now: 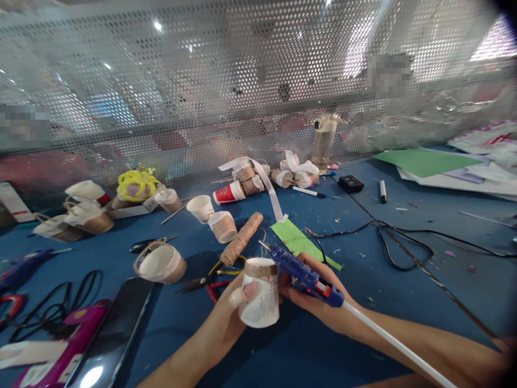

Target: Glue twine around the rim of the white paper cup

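My left hand (226,318) grips a white paper cup (260,302), held upside down; brown twine is wound round its upper end. My right hand (311,293) is closed round a blue hot-glue gun (307,277) with a white glue stick sticking out of its back toward the lower right. The gun's metal nozzle points up-left, just above the twine-wrapped end of the cup. A spool of brown twine (241,238) lies on the blue table right behind the cup, with scissors (205,283) beside it.
Several twine-wrapped cups (161,264), a red cup (228,193), white strips, a green paper piece (297,240) and a yellow cord bundle (137,184) litter the blue table (424,323). Black cables (404,237) run at right. A phone (115,328) and pink case lie lower left. A perforated metal screen (258,81) stands behind.
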{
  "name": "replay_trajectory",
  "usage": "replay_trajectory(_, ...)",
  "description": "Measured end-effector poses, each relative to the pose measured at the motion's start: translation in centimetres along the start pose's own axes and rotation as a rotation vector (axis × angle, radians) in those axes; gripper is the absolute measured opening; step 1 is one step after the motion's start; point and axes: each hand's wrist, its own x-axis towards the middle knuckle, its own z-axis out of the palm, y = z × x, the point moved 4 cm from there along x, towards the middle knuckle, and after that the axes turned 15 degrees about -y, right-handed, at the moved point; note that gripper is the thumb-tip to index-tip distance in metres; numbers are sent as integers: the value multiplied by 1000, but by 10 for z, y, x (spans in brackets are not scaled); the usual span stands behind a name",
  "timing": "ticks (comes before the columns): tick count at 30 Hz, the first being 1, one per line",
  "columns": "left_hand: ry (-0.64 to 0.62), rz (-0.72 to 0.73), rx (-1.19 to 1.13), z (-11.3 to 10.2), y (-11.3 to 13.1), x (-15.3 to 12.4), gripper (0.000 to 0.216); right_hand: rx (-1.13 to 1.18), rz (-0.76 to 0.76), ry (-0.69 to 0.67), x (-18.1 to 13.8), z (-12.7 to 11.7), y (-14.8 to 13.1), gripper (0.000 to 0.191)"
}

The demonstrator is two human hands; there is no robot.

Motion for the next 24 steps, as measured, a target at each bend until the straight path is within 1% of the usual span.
replay_trajectory(3, 26, 14, 23, 0, 3, 0, 42, -84, -6, 66, -2, -3, -4, 11)
replay_trajectory(6, 70, 26, 52, 2, 7, 0, 45, -114, 19, 114, -4, -6, -6, 10)
replay_trajectory(10, 120, 37, 111, 5, 12, 2, 46, -167, 69, 151, -5, -11, -8, 14)
replay_trajectory(15, 177, 53, 173, 5, 14, 2, 49, -139, 75, 197, -3, -13, -7, 15)
replay_trajectory(19, 195, 59, 197, 4, 15, 2, 49, -120, 52, 228, -3, -16, -12, 18)
replay_trajectory(24, 219, 71, 209, 5, 14, 1, 43, -211, 87, 232, -2, -20, -17, 16)
